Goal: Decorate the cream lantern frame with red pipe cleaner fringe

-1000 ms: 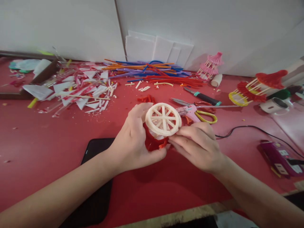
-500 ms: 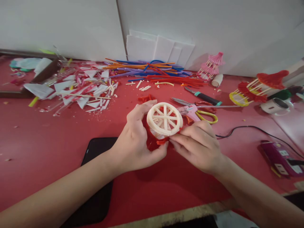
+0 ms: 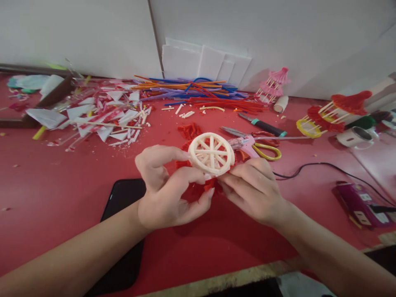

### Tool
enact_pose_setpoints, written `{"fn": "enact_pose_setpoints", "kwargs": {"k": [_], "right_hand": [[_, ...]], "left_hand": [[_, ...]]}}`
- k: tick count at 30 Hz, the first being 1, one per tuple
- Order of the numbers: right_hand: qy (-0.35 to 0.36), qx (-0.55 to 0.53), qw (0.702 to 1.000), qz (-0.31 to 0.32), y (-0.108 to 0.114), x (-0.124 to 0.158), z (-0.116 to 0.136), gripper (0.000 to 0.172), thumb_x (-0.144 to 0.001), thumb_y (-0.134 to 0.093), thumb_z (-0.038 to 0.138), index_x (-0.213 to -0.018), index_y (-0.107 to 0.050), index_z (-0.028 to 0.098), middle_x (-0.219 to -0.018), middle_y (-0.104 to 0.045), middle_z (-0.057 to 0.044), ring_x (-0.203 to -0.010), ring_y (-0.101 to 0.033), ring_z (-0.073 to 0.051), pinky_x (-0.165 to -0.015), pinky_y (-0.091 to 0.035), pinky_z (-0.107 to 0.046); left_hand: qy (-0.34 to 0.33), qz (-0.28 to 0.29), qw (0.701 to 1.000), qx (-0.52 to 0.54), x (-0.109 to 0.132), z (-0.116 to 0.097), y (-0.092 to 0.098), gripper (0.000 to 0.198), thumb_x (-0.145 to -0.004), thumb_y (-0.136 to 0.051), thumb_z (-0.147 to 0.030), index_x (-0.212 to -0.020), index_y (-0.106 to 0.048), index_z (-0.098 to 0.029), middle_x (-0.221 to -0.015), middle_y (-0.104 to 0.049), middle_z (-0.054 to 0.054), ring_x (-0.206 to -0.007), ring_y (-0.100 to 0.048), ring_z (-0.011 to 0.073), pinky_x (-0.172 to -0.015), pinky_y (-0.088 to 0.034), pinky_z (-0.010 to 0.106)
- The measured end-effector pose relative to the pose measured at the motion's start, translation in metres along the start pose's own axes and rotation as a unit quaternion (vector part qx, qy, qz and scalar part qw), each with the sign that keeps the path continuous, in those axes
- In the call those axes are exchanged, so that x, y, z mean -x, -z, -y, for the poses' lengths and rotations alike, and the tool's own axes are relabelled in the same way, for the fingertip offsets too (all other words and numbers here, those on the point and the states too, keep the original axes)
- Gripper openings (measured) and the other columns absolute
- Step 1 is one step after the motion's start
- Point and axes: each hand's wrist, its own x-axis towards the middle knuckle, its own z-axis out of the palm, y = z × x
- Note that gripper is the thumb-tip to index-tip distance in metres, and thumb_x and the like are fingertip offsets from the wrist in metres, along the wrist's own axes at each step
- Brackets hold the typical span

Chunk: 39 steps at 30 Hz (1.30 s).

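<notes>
Between my hands is a small craft model (image 3: 212, 153) with a cream spoked ring, like a wheel, on its upper side. Red ruffled trim (image 3: 189, 131) shows around and beneath the ring. My left hand (image 3: 170, 187) touches the model from the left, its forefinger against the ring's edge, another fingertip and the thumb lower down by the trim. My right hand (image 3: 255, 187) pinches the model's lower right edge. Its fingertips are partly hidden beneath the ring. Just behind lies a pink glue gun (image 3: 247, 145), partly covered by the model and beside yellow-handled scissors (image 3: 268, 152).
Pipe cleaners (image 3: 192, 91) and a heap of paper scraps (image 3: 102, 113) lie along the back. A black phone (image 3: 123, 247) is under my left forearm. At right stand a red tiered model (image 3: 337, 111), a white mug (image 3: 355, 138) and a purple power strip (image 3: 363, 204).
My left hand has loosened its wrap and shifted left, its fingers now curled at the ring's edge. More red trim shows behind the ring. My right hand keeps its pinch.
</notes>
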Motion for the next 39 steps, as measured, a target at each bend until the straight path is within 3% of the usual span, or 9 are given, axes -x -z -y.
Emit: {"fn": "enact_pose_setpoints", "kwargs": {"k": [3, 8, 13, 16, 21, 31, 39], "right_hand": [[0.004, -0.004, 1.0, -0.007, -0.001, 0.0, -0.001, 0.006, -0.088, -0.07, 0.009, -0.094, -0.071, 0.01, -0.077, -0.07, -0.006, -0.072, -0.053, -0.019, -0.066, -0.048, -0.037], [-0.008, -0.017, 1.0, -0.02, -0.004, 0.002, -0.001, 0.008, -0.089, -0.07, 0.01, -0.097, -0.07, 0.013, -0.079, -0.069, -0.004, -0.074, -0.055, -0.018, -0.068, -0.049, -0.035], [-0.029, -0.019, 0.999, -0.034, -0.007, 0.003, -0.001, 0.01, -0.088, -0.071, 0.012, -0.095, -0.068, 0.018, -0.078, -0.066, -0.002, -0.075, -0.054, -0.017, -0.07, -0.048, -0.033], [-0.029, -0.013, 0.999, -0.025, -0.008, 0.004, -0.001, 0.009, -0.089, -0.071, 0.013, -0.095, -0.069, 0.019, -0.078, -0.065, -0.001, -0.076, -0.053, -0.017, -0.072, -0.048, -0.033], [-0.019, -0.021, 0.999, -0.03, -0.008, 0.004, -0.004, 0.007, -0.09, -0.07, 0.012, -0.096, -0.07, 0.016, -0.079, -0.065, -0.002, -0.077, -0.053, -0.017, -0.074, -0.048, -0.034], [-0.045, -0.038, 0.998, -0.026, -0.01, 0.008, -0.004, 0.011, -0.091, -0.067, 0.014, -0.1, -0.07, 0.02, -0.081, -0.065, 0.0, -0.079, -0.055, -0.017, -0.076, -0.048, -0.037], [-0.038, -0.038, 0.998, -0.029, -0.01, 0.003, -0.004, 0.005, -0.094, -0.066, 0.016, -0.095, -0.068, 0.021, -0.079, -0.063, 0.0, -0.078, -0.056, -0.016, -0.077, -0.049, -0.034]], "left_hand": [[-0.035, -0.05, 0.996, -0.071, -0.002, 0.001, 0.001, 0.012, -0.082, -0.072, -0.031, -0.084, -0.061, -0.028, -0.113, -0.052, 0.005, -0.103, -0.056, 0.027, -0.087, -0.053, 0.056], [-0.056, -0.063, 0.995, -0.048, -0.01, -0.001, 0.001, 0.016, -0.075, -0.076, -0.02, -0.074, -0.062, -0.027, -0.112, -0.055, 0.006, -0.098, -0.054, 0.0258, -0.082, -0.049, 0.052], [-0.033, -0.015, 0.999, 0.001, -0.013, 0.008, 0.002, 0.018, -0.081, -0.073, -0.023, -0.07, -0.058, -0.025, -0.108, -0.058, 0.007, -0.097, -0.058, 0.0257, -0.083, -0.049, 0.053], [-0.027, 0.024, 0.996, 0.084, -0.013, 0.019, 0.0, 0.016, -0.083, -0.071, -0.022, -0.075, -0.058, -0.024, -0.113, -0.053, 0.008, -0.108, -0.057, 0.0266, -0.091, -0.054, 0.052], [0.004, 0.035, 0.983, 0.178, -0.013, 0.025, -0.005, 0.017, -0.086, -0.068, -0.013, -0.081, -0.055, -0.023, -0.12, -0.047, 0.008, -0.12, -0.056, 0.0233, -0.101, -0.058, 0.045], [-0.014, 0.033, 0.991, 0.126, -0.011, 0.022, -0.006, 0.019, -0.089, -0.065, -0.011, -0.083, -0.051, -0.023, -0.119, -0.049, 0.009, -0.109, -0.061, 0.0208, -0.084, -0.065, 0.037], [-0.022, 0.04, 0.994, 0.101, -0.01, 0.021, -0.007, 0.021, -0.086, -0.066, -0.008, -0.081, -0.051, -0.022, -0.119, -0.049, 0.009, -0.111, -0.061, 0.0227, -0.086, -0.065, 0.039]]}}
